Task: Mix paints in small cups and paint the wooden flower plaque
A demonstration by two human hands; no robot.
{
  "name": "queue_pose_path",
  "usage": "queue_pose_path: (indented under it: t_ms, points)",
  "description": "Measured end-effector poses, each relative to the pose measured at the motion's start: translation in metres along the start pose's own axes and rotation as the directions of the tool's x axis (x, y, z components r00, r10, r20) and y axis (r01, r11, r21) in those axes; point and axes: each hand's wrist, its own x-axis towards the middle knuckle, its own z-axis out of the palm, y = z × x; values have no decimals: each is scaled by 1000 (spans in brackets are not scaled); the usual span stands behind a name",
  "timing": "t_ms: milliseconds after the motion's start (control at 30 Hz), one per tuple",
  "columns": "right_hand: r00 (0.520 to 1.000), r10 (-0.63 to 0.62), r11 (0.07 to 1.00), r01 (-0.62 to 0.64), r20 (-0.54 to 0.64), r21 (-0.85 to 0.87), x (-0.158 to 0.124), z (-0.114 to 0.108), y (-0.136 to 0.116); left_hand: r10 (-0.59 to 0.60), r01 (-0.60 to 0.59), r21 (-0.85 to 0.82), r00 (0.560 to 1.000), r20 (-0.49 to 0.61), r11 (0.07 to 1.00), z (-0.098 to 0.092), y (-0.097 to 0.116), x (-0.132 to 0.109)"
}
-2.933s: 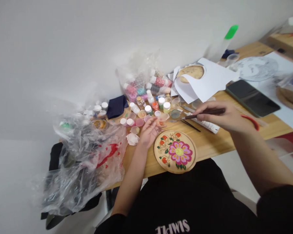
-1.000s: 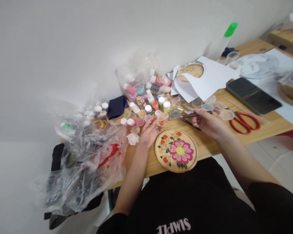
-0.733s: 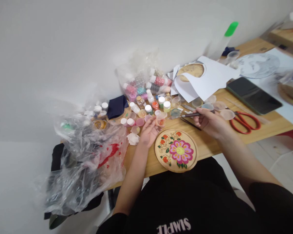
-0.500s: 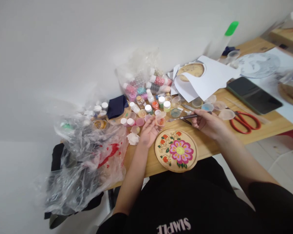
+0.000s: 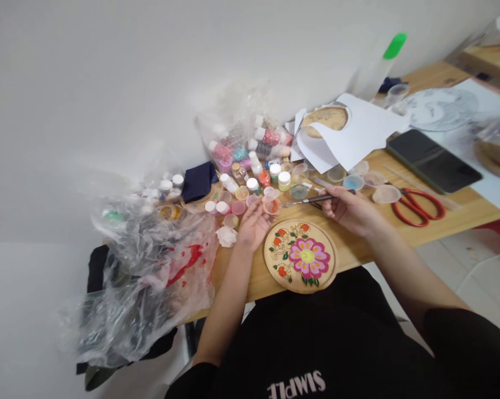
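My right hand (image 5: pixel 350 210) pinches a thin paintbrush (image 5: pixel 312 200) whose tip points left, close to a small clear cup of orange paint (image 5: pixel 271 206). My left hand (image 5: pixel 253 221) curls round that cup and steadies it at the table's near part. Just below both hands lies a round wooden disc (image 5: pixel 300 256) painted with a pink flower, orange blooms and green leaves. Neither hand touches the disc.
Small paint pots and cups (image 5: pixel 254 185) crowd the wooden table (image 5: pixel 403 230) behind the hands. Crumpled plastic bags (image 5: pixel 146 266) fill the left end. Red scissors (image 5: pixel 418 204), a dark phone (image 5: pixel 433 162), white papers (image 5: pixel 353 138) and a green-capped bottle (image 5: pixel 383 64) lie to the right.
My right hand drew in from the right with the brush and moved its tip leftward to the orange cup. The scissors came into view. My left hand stayed on the cup.
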Motion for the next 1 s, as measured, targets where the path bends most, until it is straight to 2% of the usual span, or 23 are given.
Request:
queue_pose_path:
  t_ms: [600,833,1000]
  points:
    - [994,59,997,-54,-96,59,-2,-3,-6,-11,10,-21,1000,-23,1000,-2,1,1]
    - [988,-145,989,145,-50,-2,-8,-6,-4,2,-3,-30,1000,-19,1000,1,2,0]
    - [975,-220,973,219,-15,-68,-13,-8,-7,1,-1,-41,1000,-17,999,0,2,1]
